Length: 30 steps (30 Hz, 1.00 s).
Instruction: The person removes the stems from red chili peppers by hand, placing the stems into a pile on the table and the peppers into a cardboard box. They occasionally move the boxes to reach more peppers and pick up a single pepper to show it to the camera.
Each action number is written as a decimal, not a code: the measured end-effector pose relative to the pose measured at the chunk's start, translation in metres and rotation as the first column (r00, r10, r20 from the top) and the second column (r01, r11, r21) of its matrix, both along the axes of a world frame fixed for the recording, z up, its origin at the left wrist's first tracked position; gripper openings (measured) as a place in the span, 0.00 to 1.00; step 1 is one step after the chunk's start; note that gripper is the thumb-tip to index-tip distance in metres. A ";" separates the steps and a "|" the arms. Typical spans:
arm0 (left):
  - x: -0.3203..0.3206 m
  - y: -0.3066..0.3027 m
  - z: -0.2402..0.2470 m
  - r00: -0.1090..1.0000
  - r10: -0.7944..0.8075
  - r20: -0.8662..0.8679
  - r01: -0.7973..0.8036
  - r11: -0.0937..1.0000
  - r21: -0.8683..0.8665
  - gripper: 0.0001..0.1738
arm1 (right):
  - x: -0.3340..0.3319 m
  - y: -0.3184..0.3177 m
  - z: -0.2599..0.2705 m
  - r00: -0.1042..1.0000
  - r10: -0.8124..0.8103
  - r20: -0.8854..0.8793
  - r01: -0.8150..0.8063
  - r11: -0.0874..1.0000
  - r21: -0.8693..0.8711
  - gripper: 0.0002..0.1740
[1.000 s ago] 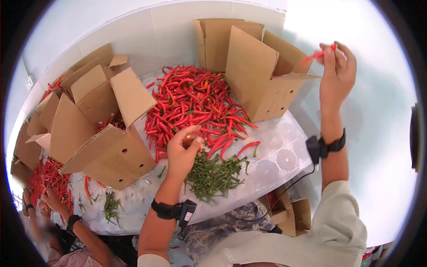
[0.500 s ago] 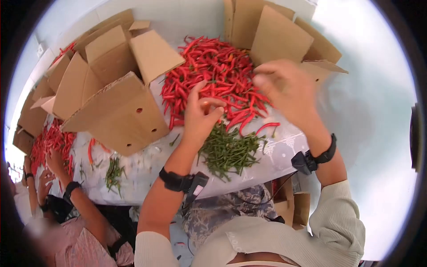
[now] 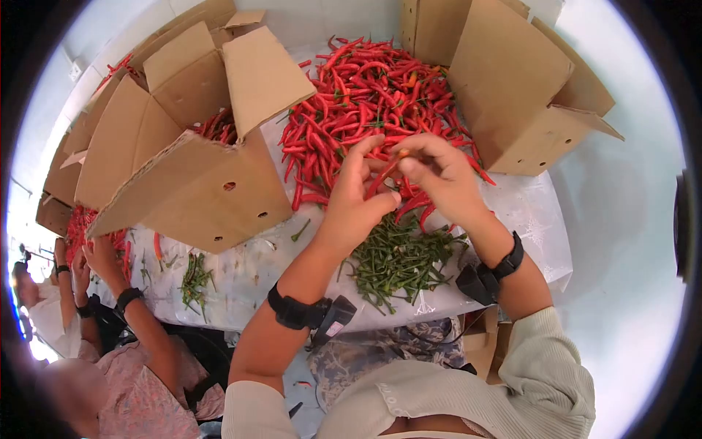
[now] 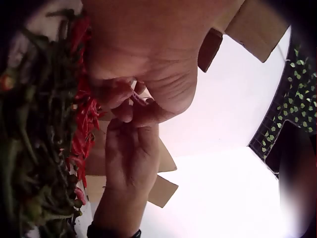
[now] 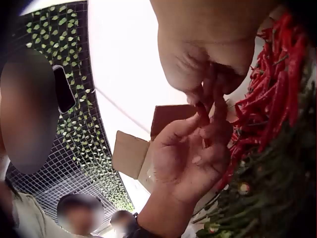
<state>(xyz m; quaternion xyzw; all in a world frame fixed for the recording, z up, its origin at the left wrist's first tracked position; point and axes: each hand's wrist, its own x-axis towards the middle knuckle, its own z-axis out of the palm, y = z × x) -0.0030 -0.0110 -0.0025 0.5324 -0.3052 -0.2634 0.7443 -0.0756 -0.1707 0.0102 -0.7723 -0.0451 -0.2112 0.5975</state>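
Note:
In the head view a red chili (image 3: 384, 175) spans both hands above the near edge of the chili pile (image 3: 358, 88). The left hand (image 3: 355, 197) has its fingers and thumb round the chili's lower part. At its upper end the right hand (image 3: 446, 183) pinches it between thumb and fingers. Green stems (image 3: 402, 263) lie heaped just below the hands. The right wrist view shows the chili (image 5: 202, 114) between the fingertips of the two hands, partly covered by them.
Open cardboard boxes stand left (image 3: 197, 197) and right (image 3: 512, 88) of the pile. A smaller stem heap (image 3: 195, 282) lies at the left. Other people's arms (image 3: 146, 322) reach over more chilies at the far left.
The right hand has come from beyond the right box down to the left hand, and both now hold one chili. The head view has shifted, with the left hand nearer the pile's middle.

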 end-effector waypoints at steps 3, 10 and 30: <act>0.003 0.006 0.006 0.972 0.020 -0.236 -0.011 0.999 0.039 0.22 | -0.007 -0.018 0.002 0.999 -0.050 -0.001 0.049 0.960 0.274 0.11; 0.009 0.007 0.000 0.973 0.033 -0.229 -0.020 0.998 0.057 0.10 | -0.005 -0.011 0.001 0.994 -0.076 0.081 0.047 0.950 0.309 0.13; 0.007 0.000 -0.013 0.942 0.296 0.162 -0.307 0.951 0.049 0.04 | -0.005 -0.013 0.036 0.993 -0.103 0.054 0.060 0.855 0.516 0.12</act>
